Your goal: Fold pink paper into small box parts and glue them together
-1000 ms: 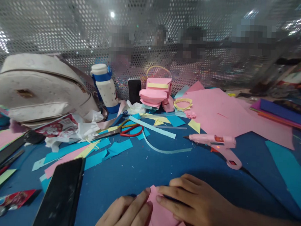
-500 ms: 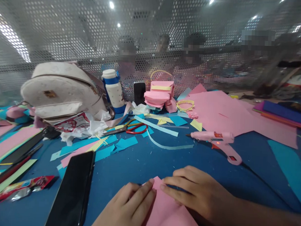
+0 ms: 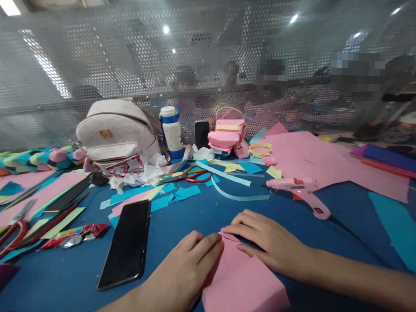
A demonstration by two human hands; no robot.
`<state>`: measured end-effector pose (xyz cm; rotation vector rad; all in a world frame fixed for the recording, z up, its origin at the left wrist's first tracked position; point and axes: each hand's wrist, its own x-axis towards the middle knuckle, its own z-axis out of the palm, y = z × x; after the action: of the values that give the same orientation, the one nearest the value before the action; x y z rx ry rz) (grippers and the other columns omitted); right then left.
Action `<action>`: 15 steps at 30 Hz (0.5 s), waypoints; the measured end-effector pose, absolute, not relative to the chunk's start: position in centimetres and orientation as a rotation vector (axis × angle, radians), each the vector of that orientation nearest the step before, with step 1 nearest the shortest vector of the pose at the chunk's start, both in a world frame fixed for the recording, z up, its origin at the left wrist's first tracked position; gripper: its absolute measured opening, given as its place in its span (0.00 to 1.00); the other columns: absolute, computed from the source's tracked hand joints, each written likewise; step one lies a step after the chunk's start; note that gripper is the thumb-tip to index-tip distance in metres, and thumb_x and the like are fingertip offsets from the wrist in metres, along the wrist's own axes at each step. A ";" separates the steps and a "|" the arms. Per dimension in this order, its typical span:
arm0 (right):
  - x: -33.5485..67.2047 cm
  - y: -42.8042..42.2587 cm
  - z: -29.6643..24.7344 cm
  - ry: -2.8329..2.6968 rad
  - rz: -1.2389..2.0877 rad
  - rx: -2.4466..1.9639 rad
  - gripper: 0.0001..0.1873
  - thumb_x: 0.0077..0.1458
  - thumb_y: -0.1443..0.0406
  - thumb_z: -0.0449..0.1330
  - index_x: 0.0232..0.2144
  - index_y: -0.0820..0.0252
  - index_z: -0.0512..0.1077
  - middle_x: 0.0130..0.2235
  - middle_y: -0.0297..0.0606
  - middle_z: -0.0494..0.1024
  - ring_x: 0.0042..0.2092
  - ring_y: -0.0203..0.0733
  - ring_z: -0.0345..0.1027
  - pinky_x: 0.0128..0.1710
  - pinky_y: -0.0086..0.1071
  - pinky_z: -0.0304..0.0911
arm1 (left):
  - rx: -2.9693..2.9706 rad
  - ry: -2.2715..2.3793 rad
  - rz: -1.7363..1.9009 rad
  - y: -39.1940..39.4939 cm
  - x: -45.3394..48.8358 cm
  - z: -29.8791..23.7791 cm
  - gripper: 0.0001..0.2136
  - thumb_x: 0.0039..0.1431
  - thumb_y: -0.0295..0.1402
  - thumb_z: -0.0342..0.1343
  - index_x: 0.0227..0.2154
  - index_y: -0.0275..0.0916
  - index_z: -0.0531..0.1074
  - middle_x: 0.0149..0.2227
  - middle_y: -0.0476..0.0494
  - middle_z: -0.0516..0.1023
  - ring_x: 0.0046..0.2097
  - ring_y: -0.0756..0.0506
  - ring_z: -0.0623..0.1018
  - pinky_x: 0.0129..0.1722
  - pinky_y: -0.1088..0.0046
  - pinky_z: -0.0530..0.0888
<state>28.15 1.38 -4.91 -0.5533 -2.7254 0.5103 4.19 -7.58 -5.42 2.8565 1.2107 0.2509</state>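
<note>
A folded pink paper sheet [image 3: 244, 284] lies on the blue table [image 3: 192, 219] close in front of me. My left hand [image 3: 183, 273] rests flat on its left side, fingers stretched toward the far corner. My right hand [image 3: 266, 242] lies over the far right edge with its fingers extended and pressing on the paper. The fingertips of both hands nearly meet at the paper's far corner.
A black phone [image 3: 126, 244] lies left of my left hand. A pink glue gun [image 3: 300, 191], red-handled scissors [image 3: 193, 176], paper scraps, a white backpack [image 3: 116, 132], a bottle [image 3: 171, 132] and pink paper bags [image 3: 227, 136] sit farther back. A mesh screen stands behind, with people beyond it.
The view has pulled back and shifted, showing more of the pink paper and table. Both hands stay pressed on the paper near its far corner.
</note>
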 end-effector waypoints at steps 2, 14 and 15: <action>27.7 1.5 -4.6 -2.675 0.659 -0.647 0.13 0.66 0.59 0.53 0.48 0.57 0.70 0.44 0.39 0.74 0.46 0.43 0.65 0.47 0.36 0.60 | 2.836 1.203 0.242 -7.6 4.2 -5.4 0.26 0.61 0.23 0.49 0.63 0.31 0.56 0.63 0.37 0.63 0.50 0.41 0.68 0.53 0.62 0.71; 27.5 2.0 -4.8 -2.563 0.794 -0.758 0.07 0.59 0.71 0.60 0.40 0.58 0.70 0.40 0.33 0.72 0.42 0.38 0.65 0.41 0.29 0.59 | 2.983 1.139 0.297 -7.2 4.0 -6.3 0.23 0.64 0.25 0.48 0.61 0.27 0.59 0.61 0.34 0.66 0.47 0.41 0.69 0.49 0.64 0.74; 27.6 2.1 -4.9 -2.566 0.795 -0.737 0.08 0.58 0.71 0.61 0.41 0.58 0.71 0.40 0.33 0.72 0.42 0.38 0.65 0.41 0.29 0.59 | 2.999 1.130 0.315 -7.1 3.9 -6.4 0.22 0.64 0.25 0.47 0.61 0.26 0.59 0.61 0.33 0.67 0.47 0.41 0.69 0.48 0.64 0.75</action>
<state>27.62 2.06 -4.94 -0.7366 -2.5659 0.7946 3.94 -7.15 -6.39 2.9989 1.1301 0.3150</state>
